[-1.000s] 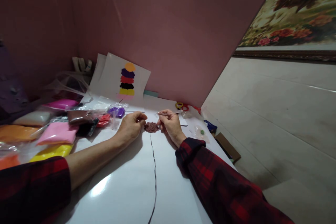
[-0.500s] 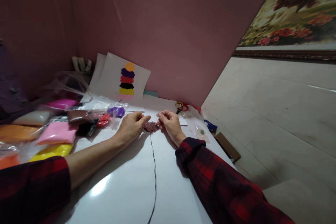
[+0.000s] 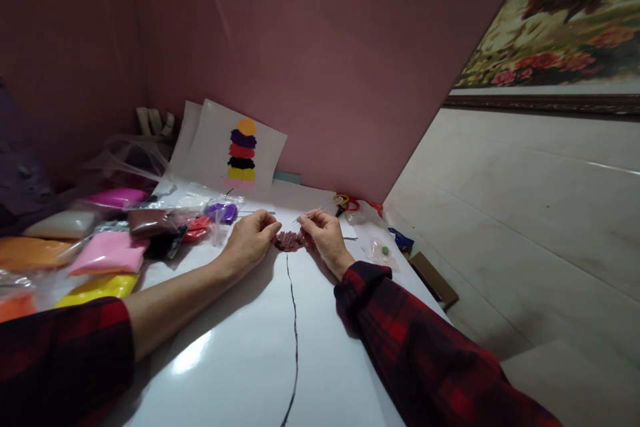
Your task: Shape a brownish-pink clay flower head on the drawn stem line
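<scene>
A ridged brown patch of clay (image 3: 289,241) lies on the white sheet (image 3: 240,353), at the top of a thin dark wavy line (image 3: 295,320). My left hand (image 3: 254,237) is at the patch's left edge, thumb and forefinger pinched together; whatever is between them is too small to tell. On the opposite side my right hand (image 3: 323,233) is closed, its fingertips by the patch's right edge. Something thin and pale shows at those fingertips, but its kind cannot be made out.
Bagged clay in several colours, such as a pink packet (image 3: 107,252), crowds the left side. Behind leans a card (image 3: 215,147) with stacked colour patches. Scissors (image 3: 345,203) and a small bag with a green lump (image 3: 385,251) are at the right.
My left fingertips have drawn back slightly to the left, showing more of the brown patch. The right fingers have shifted a little, and the pale thing there shows differently.
</scene>
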`<control>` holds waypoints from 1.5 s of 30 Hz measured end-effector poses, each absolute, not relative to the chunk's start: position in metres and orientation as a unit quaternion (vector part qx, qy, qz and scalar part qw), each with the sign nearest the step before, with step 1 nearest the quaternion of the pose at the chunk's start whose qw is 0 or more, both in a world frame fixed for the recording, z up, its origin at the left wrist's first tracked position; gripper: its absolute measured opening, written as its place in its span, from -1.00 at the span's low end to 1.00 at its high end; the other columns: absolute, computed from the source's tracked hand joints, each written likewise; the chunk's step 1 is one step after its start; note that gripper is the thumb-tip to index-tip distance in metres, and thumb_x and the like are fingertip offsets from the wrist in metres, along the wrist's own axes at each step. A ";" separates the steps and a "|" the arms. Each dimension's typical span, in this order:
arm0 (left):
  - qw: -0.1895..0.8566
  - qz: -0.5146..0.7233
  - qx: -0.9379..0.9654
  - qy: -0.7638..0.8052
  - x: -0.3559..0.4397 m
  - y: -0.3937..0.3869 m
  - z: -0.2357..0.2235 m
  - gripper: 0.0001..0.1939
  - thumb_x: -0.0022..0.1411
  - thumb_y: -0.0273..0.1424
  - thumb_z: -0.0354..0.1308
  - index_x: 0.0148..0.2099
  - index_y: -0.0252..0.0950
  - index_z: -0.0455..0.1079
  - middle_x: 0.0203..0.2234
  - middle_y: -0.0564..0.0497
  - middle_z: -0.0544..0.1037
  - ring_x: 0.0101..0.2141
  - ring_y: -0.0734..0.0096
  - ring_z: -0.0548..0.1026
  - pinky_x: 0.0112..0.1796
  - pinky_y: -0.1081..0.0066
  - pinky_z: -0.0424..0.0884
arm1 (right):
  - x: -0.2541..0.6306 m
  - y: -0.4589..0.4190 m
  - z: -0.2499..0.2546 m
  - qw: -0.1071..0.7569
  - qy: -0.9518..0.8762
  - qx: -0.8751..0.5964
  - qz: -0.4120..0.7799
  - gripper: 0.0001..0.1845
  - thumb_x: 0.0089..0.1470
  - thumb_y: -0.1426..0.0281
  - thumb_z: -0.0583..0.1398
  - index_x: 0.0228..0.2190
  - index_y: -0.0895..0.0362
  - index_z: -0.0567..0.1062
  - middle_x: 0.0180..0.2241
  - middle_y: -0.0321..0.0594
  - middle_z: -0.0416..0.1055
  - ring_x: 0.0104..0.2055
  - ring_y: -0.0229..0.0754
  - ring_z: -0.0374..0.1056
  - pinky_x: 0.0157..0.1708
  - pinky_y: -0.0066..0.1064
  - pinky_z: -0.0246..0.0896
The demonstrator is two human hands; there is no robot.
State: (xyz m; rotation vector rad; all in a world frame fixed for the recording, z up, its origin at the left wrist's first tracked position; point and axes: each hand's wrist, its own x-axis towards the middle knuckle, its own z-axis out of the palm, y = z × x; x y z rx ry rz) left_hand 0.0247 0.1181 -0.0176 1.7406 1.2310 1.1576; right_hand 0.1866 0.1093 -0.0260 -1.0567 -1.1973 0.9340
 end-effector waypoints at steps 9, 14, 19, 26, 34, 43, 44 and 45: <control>0.370 0.447 0.672 0.460 0.024 0.112 -0.009 -0.77 0.00 -0.25 0.09 -0.55 -0.28 0.40 -0.71 0.14 0.33 -0.61 0.48 0.24 -0.50 0.42 0.16 | 0.187 0.107 -0.022 0.581 -0.544 -0.458 0.396 -0.70 -0.18 0.21 0.35 -0.49 0.19 0.48 -0.69 -0.36 0.35 -0.71 -0.38 0.15 -0.73 -0.53 0.01; 0.383 0.446 0.664 0.462 0.025 0.109 -0.004 -0.78 -0.02 -0.26 0.14 -0.56 -0.28 0.44 -0.73 0.13 0.36 -0.59 0.45 0.29 -0.49 0.42 0.19 | 0.186 0.105 -0.021 0.574 -0.551 -0.451 0.404 -0.66 -0.23 0.17 0.39 -0.52 0.19 0.50 -0.69 -0.34 0.36 -0.70 -0.38 0.14 -0.74 -0.53 0.01; 0.414 0.451 0.655 0.442 0.027 0.108 -0.006 -0.85 -0.06 -0.32 0.17 -0.53 -0.28 0.48 -0.64 0.05 0.51 -0.56 0.40 0.41 -0.47 0.42 0.30 | 0.185 0.104 -0.021 0.560 -0.571 -0.438 0.411 -0.67 -0.20 0.17 0.38 -0.52 0.20 0.55 -0.69 -0.31 0.39 -0.71 -0.39 0.16 -0.73 -0.54 0.02; 0.420 0.426 0.686 0.415 0.027 0.110 -0.011 -0.84 0.00 -0.30 0.15 -0.44 -0.28 0.47 -0.51 -0.03 0.59 -0.44 0.31 0.54 -0.32 0.33 0.43 | 0.184 0.101 -0.018 0.540 -0.589 -0.421 0.428 -0.68 -0.17 0.17 0.37 -0.53 0.20 0.56 -0.66 -0.27 0.42 -0.63 -0.33 0.27 -0.69 -0.54 0.08; 0.386 0.407 0.723 0.404 0.027 0.111 -0.012 -0.80 0.06 -0.25 0.07 -0.44 -0.27 0.39 -0.51 -0.02 0.55 -0.43 0.30 0.49 -0.35 0.34 0.38 | 0.183 0.097 -0.012 0.547 -0.586 -0.436 0.409 -0.67 -0.15 0.16 0.34 -0.57 0.19 0.53 -0.67 -0.30 0.39 -0.68 -0.38 0.18 -0.73 -0.55 0.02; 0.370 0.416 0.721 0.414 0.027 0.109 -0.009 -0.86 0.04 -0.31 0.05 -0.49 -0.24 0.34 -0.59 0.07 0.48 -0.48 0.36 0.43 -0.38 0.38 0.33 | 0.188 0.104 -0.018 0.611 -0.506 -0.449 0.412 -0.69 -0.16 0.16 0.33 -0.53 0.16 0.48 -0.72 -0.39 0.32 -0.75 -0.42 0.05 -0.77 -0.56 -0.09; 0.375 0.420 0.714 0.417 0.027 0.109 -0.009 -0.86 0.03 -0.31 0.05 -0.49 -0.24 0.33 -0.62 0.09 0.45 -0.51 0.38 0.41 -0.41 0.39 0.31 | 0.188 0.104 -0.019 0.606 -0.513 -0.446 0.413 -0.70 -0.16 0.17 0.33 -0.54 0.17 0.48 -0.72 -0.39 0.32 -0.74 -0.42 0.07 -0.77 -0.56 -0.07; 0.378 0.424 0.707 0.421 0.027 0.109 -0.009 -0.86 0.03 -0.32 0.05 -0.50 -0.24 0.33 -0.66 0.11 0.41 -0.54 0.40 0.38 -0.44 0.40 0.29 | 0.188 0.104 -0.019 0.600 -0.523 -0.443 0.413 -0.70 -0.16 0.18 0.34 -0.54 0.17 0.48 -0.72 -0.38 0.32 -0.74 -0.41 0.08 -0.76 -0.56 -0.05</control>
